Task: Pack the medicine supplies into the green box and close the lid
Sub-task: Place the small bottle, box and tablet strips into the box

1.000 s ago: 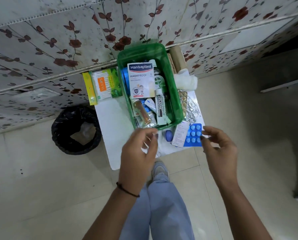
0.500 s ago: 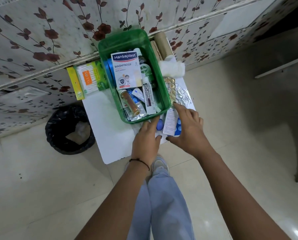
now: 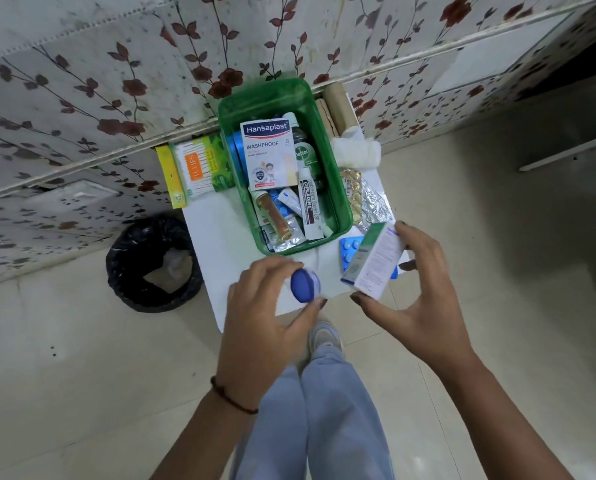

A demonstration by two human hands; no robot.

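The open green box [image 3: 342, 216] stands on a small white table [image 3: 216, 244] against the wall. Inside lie a Hansaplast pack [image 3: 268, 152], a Dettol bottle [image 3: 305, 152], a Cipladine tube [image 3: 310, 207], an amber vial [image 3: 272, 214] and other small items. My left hand [image 3: 265, 317] holds a small round blue jar [image 3: 305, 285] just in front of the box. My right hand [image 3: 417, 299] grips a small white-and-green carton [image 3: 372, 261] above a blue pill strip [image 3: 349, 249]. No lid is visible.
A cotton-bud pack [image 3: 199, 168] lies left of the box. A white bandage roll [image 3: 357, 152], beige rolls [image 3: 336, 105] and foil and gold pill strips [image 3: 362, 199] lie to its right. A black-lined bin [image 3: 154, 265] stands on the floor at the left. My legs are below.
Both hands have lifted things off the table's front edge: the left picked up the blue jar, the right picked up the carton, uncovering the blue pill strip.
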